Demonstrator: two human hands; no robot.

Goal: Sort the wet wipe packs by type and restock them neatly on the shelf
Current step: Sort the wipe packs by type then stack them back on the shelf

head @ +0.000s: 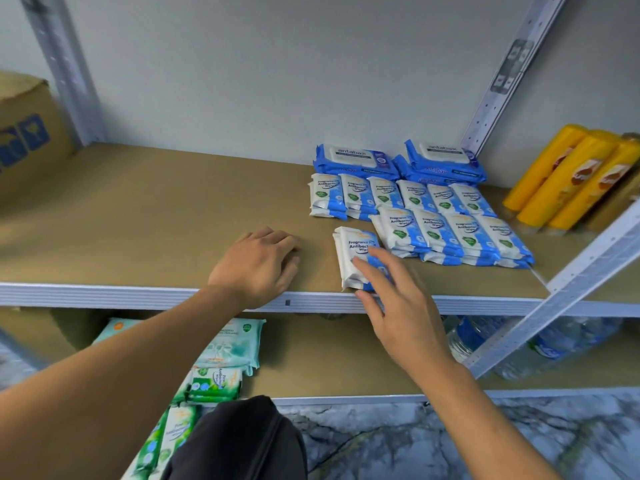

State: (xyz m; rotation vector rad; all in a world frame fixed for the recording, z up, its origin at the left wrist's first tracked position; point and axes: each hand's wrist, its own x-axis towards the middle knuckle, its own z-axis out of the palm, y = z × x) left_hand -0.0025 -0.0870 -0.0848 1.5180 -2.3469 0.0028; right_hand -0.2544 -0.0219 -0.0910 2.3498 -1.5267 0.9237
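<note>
A small stack of white-and-blue antibacterial wipe packs (354,252) lies near the front edge of the brown shelf board (156,216). My right hand (398,303) touches its near end, fingers spread and relaxed, thumb at the front rim. My left hand (259,265) rests on the bare board to the left, fingers loosely curled, holding nothing. Behind sit two rows of the same white-and-blue packs (446,223) and two stacks of larger blue antabax packs (398,161). Green and mint packs (221,362) lie on the lower shelf.
Yellow bottles (575,178) lie at the right behind a slanted metal brace (568,285). A cardboard box (24,133) stands at the far left. Water bottles (554,344) fill the lower shelf's right side. A dark knee (242,441) shows at the bottom.
</note>
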